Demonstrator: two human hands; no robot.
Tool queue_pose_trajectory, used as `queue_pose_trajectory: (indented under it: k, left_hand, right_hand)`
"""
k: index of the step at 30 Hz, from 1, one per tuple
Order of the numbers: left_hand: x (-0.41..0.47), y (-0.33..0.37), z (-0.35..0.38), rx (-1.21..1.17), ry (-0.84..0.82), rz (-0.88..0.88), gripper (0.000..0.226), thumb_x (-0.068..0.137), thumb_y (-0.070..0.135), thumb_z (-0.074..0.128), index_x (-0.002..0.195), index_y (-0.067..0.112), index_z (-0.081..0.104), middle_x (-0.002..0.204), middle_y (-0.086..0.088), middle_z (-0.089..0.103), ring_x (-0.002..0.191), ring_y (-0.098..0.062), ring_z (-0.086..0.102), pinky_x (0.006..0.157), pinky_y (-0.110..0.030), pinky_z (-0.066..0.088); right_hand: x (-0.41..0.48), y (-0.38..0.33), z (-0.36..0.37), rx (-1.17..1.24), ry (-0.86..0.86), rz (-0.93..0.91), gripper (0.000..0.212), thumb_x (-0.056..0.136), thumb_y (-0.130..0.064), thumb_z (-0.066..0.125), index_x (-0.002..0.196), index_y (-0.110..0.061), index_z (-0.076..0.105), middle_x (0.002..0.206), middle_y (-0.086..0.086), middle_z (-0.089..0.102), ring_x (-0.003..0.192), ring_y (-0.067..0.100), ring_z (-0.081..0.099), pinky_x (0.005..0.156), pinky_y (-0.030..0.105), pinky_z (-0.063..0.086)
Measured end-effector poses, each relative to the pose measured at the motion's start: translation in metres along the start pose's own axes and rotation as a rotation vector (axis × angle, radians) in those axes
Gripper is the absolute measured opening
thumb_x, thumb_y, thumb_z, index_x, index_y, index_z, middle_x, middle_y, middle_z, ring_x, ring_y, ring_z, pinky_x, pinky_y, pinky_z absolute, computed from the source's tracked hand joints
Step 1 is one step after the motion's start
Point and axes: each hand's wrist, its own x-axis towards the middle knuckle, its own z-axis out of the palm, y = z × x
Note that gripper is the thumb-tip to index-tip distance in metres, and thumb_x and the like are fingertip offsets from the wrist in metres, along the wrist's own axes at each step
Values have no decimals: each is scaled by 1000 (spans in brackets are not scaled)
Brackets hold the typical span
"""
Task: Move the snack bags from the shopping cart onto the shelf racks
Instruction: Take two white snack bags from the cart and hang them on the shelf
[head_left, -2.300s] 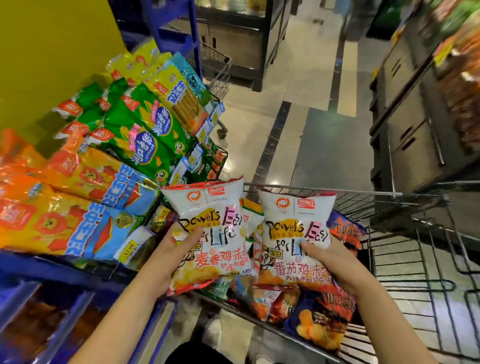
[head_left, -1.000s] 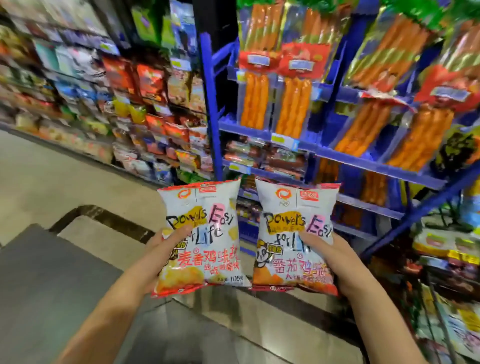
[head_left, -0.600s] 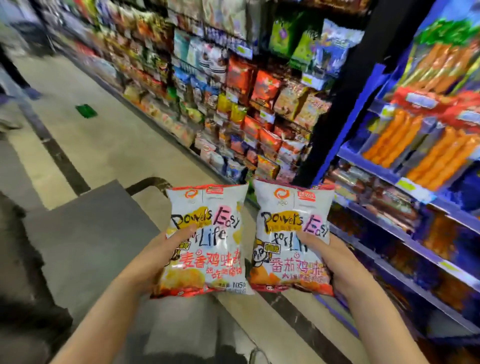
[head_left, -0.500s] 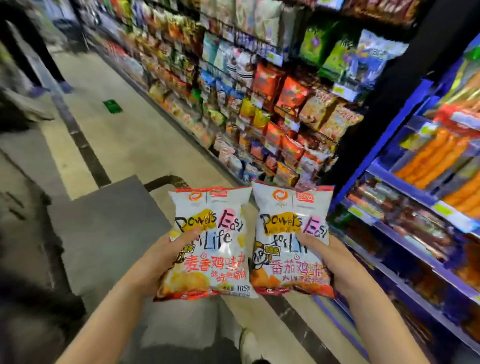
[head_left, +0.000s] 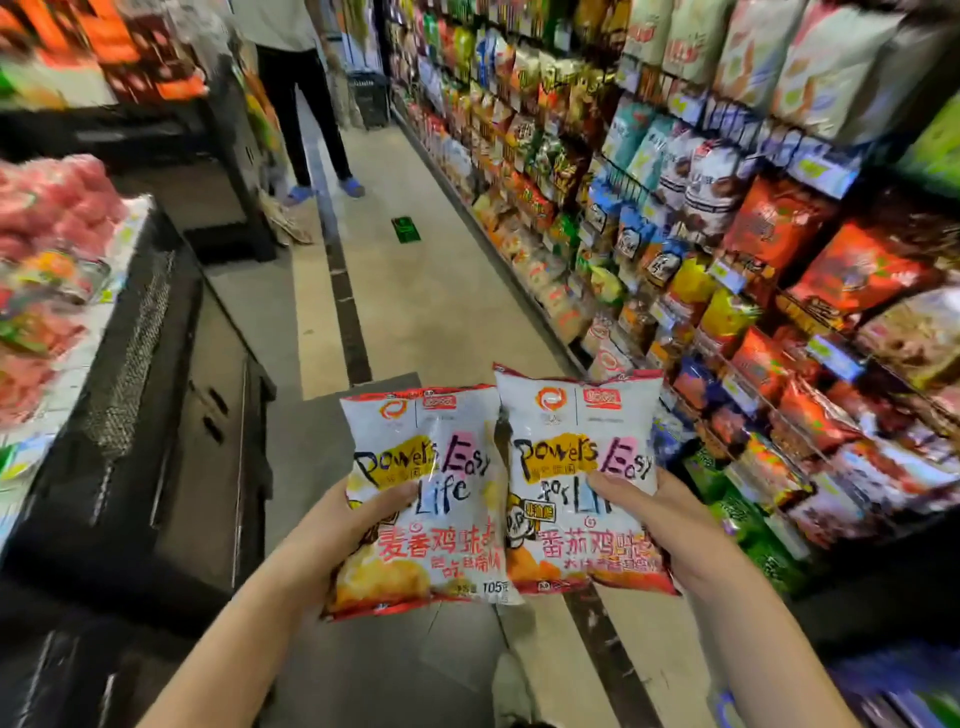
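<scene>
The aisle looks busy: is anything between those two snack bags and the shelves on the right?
Nothing visible. The left hand and right hand hold the left bag and right bag beside the shelves, only open floor between. The standing person is farther down the aisle.

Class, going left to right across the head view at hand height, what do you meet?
Black display counter → left hand → left snack bag → right snack bag → right hand → snack shelf racks.
</scene>
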Motion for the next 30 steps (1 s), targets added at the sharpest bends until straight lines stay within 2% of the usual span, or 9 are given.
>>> queue_pose_trajectory:
  k: [3,6,11,16,19,21,25,27,30]
  left_hand:
    - [47,34,0,-20,14,1,66,76,39,89,132,15,63,121,-16,75,109,-39,73,104,-57,51]
    - [92,71,-3,-3,20,44,62,80,40,87,131,14,62,119,-16,75,107,-39,73,98,-52,56]
    - [156,126,-15,-5,-15,72,51,87,30,72,133,12,59,120,-16,75,107,-39,74,87,-45,62]
    - [237,179,-36,47,-48,145,46,89,26,68,133,15,60,119,-13,76,105,-37,74,88,-46,62]
    - [292,215,-52,64,-86,178,46,90,30,74,131,15,62,118,-12,76,105,-36,75,90,-48,62]
    - [331,244,-65,86,-117,216,58,82,39,86,131,16,63,118,-12,76,105,-36,75,96,-52,58]
    - [398,314,-82,97,-225,302,42,86,27,73,127,21,64,110,-7,79,98,-32,77,73,-35,64]
    - [429,352,-90,87,-259,340,34,91,28,74,123,26,66,105,-4,80,94,-26,78,69,-32,63]
    - [476,407,-93,112,-305,413,77,65,58,91,131,28,65,117,-4,78,103,-30,76,90,-50,60]
  right_hand:
    - [57,-31,-4,18,-31,11,41,85,-11,76,125,-14,67,100,7,80,88,23,78,63,30,62]
    - [113,-61,-7,18,-23,21,48,78,-18,80,125,-16,68,102,10,79,91,28,78,72,39,64]
    - [185,-106,2,10,-6,-7,31,87,-14,75,117,-20,68,100,9,80,89,28,78,70,38,65]
    - [251,-145,19,8,25,-82,46,82,-19,77,127,-22,66,111,7,78,100,28,76,90,48,60]
    - [291,-169,32,12,68,-128,49,80,-21,79,128,-22,66,113,9,77,102,30,75,88,49,60]
    - [318,-188,45,-5,109,-162,55,78,-24,81,131,-22,65,116,9,77,105,31,75,94,52,57]
    - [361,-239,73,-38,243,-244,58,73,-26,82,128,-20,66,112,6,78,100,26,76,82,42,62]
    - [376,-271,87,-65,300,-298,66,62,-40,89,124,-26,67,111,-1,78,100,18,76,83,36,60]
    - [398,-312,97,-99,395,-389,74,56,-55,90,124,-45,60,112,-27,73,103,-5,68,96,30,47]
